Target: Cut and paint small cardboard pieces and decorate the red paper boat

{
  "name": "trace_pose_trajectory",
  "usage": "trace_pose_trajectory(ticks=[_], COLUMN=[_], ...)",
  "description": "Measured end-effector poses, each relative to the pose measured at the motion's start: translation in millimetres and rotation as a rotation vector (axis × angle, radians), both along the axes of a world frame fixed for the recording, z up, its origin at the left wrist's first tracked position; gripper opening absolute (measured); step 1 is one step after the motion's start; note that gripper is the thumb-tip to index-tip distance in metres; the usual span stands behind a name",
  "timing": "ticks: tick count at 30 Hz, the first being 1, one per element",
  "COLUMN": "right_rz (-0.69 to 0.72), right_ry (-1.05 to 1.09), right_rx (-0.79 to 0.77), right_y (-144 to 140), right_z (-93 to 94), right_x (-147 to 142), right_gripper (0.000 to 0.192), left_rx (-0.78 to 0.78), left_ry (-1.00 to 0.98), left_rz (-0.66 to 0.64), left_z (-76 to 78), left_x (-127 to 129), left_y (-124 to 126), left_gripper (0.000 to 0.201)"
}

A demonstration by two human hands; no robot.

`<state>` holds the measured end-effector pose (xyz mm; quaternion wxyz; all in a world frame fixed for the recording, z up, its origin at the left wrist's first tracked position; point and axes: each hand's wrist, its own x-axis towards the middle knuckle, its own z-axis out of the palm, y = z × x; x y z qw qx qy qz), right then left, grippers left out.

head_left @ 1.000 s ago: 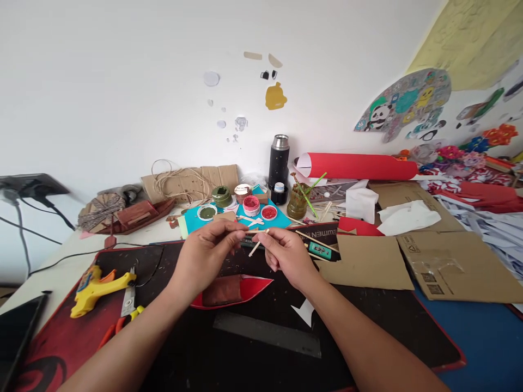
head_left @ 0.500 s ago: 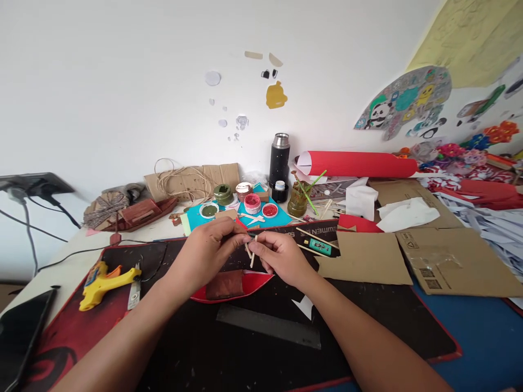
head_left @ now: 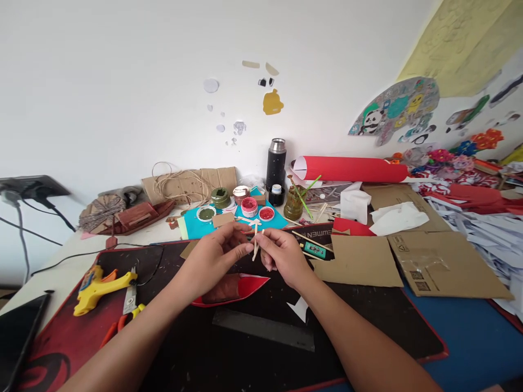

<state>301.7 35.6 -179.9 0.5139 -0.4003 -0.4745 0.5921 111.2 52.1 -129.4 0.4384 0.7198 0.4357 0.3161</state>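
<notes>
Two thin wooden sticks (head_left: 256, 242) are held up between my hands, crossing at a narrow angle. My right hand (head_left: 283, 255) is closed, pinching them between thumb and fingers. Close by on the left, my left hand (head_left: 218, 253) has its thumb and index finger apart, the thumb tip near the sticks; whether it touches them I cannot tell. Below the hands a red paper boat shape (head_left: 252, 287) with a brown piece (head_left: 223, 288) in it lies on the black mat (head_left: 183, 343). A clear ruler (head_left: 263, 329) and a white paper scrap (head_left: 299, 309) lie nearer me.
A yellow glue gun (head_left: 102, 288) and pliers (head_left: 129, 305) lie to the left. Open paint pots (head_left: 249, 206), a jar with brushes (head_left: 293, 204) and a black flask (head_left: 277, 166) stand at the back. Cardboard pieces (head_left: 365, 261) lie to the right.
My left thumb and index finger have come apart from their pinch. The sticks now stand more upright, higher in my right hand. The camera view has shifted slightly.
</notes>
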Motion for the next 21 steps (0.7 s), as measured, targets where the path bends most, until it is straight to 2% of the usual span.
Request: trace_pose_trajectory(ticks=[5,13,17,21], right_rz=[-0.016,-0.085,-0.084,-0.133], right_ry=[0.026,0.102,0.103,0.121], right_rx=[-0.039,-0.166,-0.134,-0.049], right_y=[-3.8,0.7,0.7,1.5], right_z=[-2.3,-19.1,-19.1,-15.7], right_x=[-1.0,-2.9,-5.0,-0.6], right_gripper=[0.044,0.043,0.041,0.04], left_rx=[-0.026,0.029,0.048,0.073], left_ry=[0.098,0.061,0.069,0.092], left_rz=[-0.083,0.005,0.026,-0.039], left_z=[3.9,8.1,13.6,10.4], left_x=[-2.5,-22.6,-25.5,-17.5], left_y=[-1.4,14.5,15.0,9.9], left_gripper=[0.036,0.03,0.033,0.034])
